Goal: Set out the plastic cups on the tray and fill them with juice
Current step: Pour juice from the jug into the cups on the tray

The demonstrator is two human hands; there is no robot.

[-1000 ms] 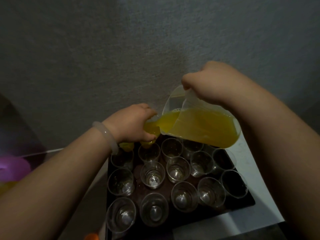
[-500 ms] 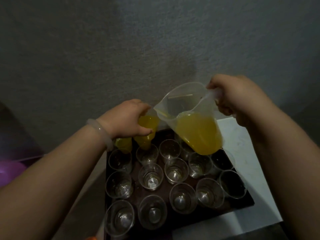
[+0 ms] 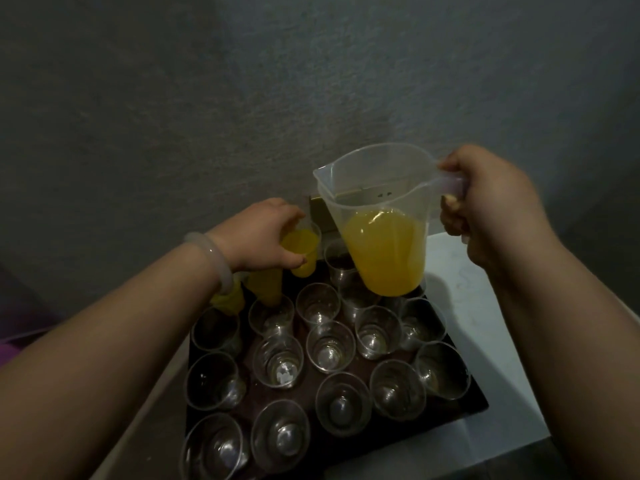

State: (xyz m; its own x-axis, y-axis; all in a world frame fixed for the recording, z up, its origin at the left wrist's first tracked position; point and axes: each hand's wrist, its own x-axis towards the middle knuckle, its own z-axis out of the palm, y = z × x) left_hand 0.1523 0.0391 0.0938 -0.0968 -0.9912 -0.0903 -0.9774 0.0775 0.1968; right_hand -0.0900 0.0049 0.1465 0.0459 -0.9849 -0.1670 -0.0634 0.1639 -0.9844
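A dark tray (image 3: 474, 405) on a white tabletop carries several clear plastic cups (image 3: 330, 345), most of them empty. My left hand (image 3: 258, 235) grips a cup full of orange juice (image 3: 304, 249) at the tray's far left corner. Two more juice-filled cups (image 3: 265, 285) stand just below my wrist, partly hidden by it. My right hand (image 3: 491, 209) holds the handle of a clear plastic jug (image 3: 375, 220), upright above the far cups and about half full of juice.
The white tabletop (image 3: 460, 271) shows to the right of the tray, and its front edge is near the bottom right. A grey wall rises close behind. A box-like object (image 3: 320, 214) sits behind the jug against the wall.
The jug has tipped back from pouring to upright and moved right. The cup in my left hand is now full and has lowered toward the tray's far left corner.
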